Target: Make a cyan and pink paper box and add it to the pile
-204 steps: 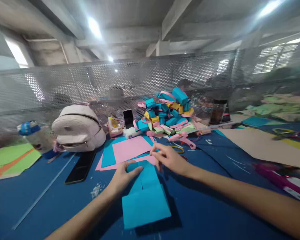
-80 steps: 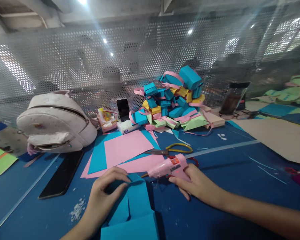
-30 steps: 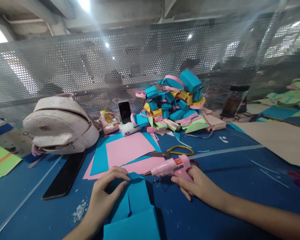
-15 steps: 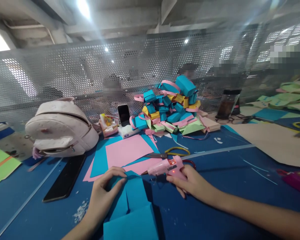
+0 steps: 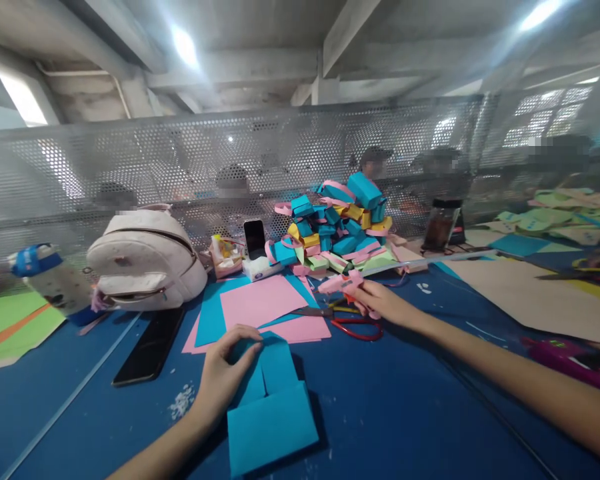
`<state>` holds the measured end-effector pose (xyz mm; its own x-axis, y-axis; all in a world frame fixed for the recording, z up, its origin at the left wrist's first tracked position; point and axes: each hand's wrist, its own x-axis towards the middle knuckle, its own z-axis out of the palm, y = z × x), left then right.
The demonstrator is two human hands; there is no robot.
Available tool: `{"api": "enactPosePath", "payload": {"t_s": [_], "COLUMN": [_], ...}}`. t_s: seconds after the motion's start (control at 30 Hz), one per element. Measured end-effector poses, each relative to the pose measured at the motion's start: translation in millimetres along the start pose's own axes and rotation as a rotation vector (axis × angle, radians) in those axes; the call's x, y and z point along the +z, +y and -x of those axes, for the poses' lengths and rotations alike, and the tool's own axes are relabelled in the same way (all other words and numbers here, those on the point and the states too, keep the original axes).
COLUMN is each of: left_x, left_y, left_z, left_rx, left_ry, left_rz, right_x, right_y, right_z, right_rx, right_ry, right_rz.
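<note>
A folded blue paper piece (image 5: 273, 427) lies near the front of the blue table. My left hand (image 5: 233, 363) pinches its far left edge between thumb and fingers. Farther off to the right, my right hand (image 5: 380, 300) is closed round the handle of a pink glue gun (image 5: 339, 283), whose nozzle points left. Just below the gun lie scissors with red handles (image 5: 357, 329) and another pair with yellow handles (image 5: 344, 307), partly hidden. Pink paper sheets (image 5: 265, 301) over blue ones spread beyond my left hand.
A heap of small blue, yellow and pink paper boxes (image 5: 347, 220) stands at the back. To the left are a white backpack (image 5: 145, 267), a black phone (image 5: 150, 350) and a bottle (image 5: 55, 280). A brown sheet (image 5: 520, 290) lies right. A perforated metal screen (image 5: 190, 153) closes off the back.
My right hand has carried the glue gun away from the blue paper, farther back over the table. My left hand still holds the paper. The camera has tilted up slightly.
</note>
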<state>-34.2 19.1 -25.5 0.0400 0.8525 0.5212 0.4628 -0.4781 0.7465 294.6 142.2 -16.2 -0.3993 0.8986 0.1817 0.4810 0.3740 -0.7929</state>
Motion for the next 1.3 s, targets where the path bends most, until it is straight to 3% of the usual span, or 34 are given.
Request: {"api": "enactPosePath", "payload": {"t_s": [0.2,0.5,0.7,0.8,0.93,1.1,1.17,1.3], "left_x": [-0.8,-1.2,0.2,1.4,2.2,3.9,5.8,11.2], "left_y": [0.7,4.7,2.8,1.3,-0.8,0.7,3.2,7.6], "left_z": [2.7,4.1,3.5,2.7,2.4,4.8,6.9,12.0], "left_rx": [0.004,-0.003,-0.018,-0.035,-0.068,-0.117,-0.134,-0.161], "left_ry": [0.002,0.029,0.030,0.040,0.058,0.067,0.060,0.045], "left_rz": [0.001,-0.019,-0.024,-0.022,-0.022,-0.015,-0.012,-0.002], "right_x": [-25.7,-32.6,-38.7,-22.5,20.2,80.7,98.6,115.9], "right_y": [26.0,30.5,-14.9,-56.2,-90.3,-81.2,-75.0,-67.9], "right_z": [-16.9,-9.1,23.6,41.2,48.0,34.8,30.7,31.9], "right_rx": [0.004,0.064,0.079,-0.037,-0.234,-0.165,-0.113,-0.111], "right_ry": [-0.012,0.025,0.102,0.062,-0.162,-0.342,-0.355,-0.237], "right_rz": [0.128,0.388,0.697,0.833,0.456,-0.171,-0.360,-0.522]}}
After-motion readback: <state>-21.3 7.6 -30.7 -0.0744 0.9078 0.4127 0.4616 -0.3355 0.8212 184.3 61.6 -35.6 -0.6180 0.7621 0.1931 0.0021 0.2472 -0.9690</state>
